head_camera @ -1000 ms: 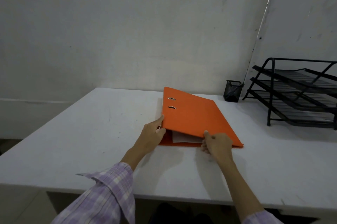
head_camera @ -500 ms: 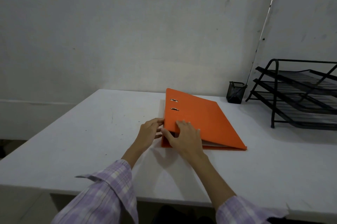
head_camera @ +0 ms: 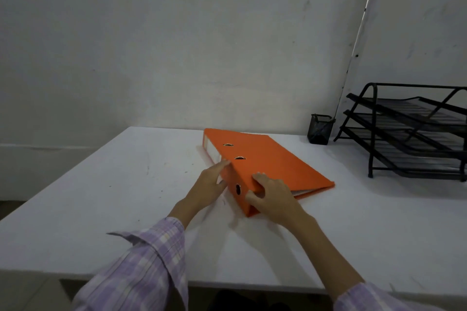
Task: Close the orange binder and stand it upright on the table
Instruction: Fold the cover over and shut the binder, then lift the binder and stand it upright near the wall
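The orange binder (head_camera: 273, 161) lies closed and flat on the white table (head_camera: 101, 199), its spine turned toward me and to the left, white pages showing along its near right edge. My right hand (head_camera: 271, 197) grips the near corner of the binder, fingers over the cover and thumb on the spine by the finger hole. My left hand (head_camera: 209, 184) rests against the spine with its fingers stretched out flat along it.
A black mesh pen cup (head_camera: 319, 129) stands at the back of the table by the wall. To its right sits a black three-tier wire paper tray (head_camera: 409, 131). The table's front edge runs just below my forearms.
The cover has come down fully. The binder has swung so its spine faces me. My right hand moved from the open edge to the near spine corner and closed on it.
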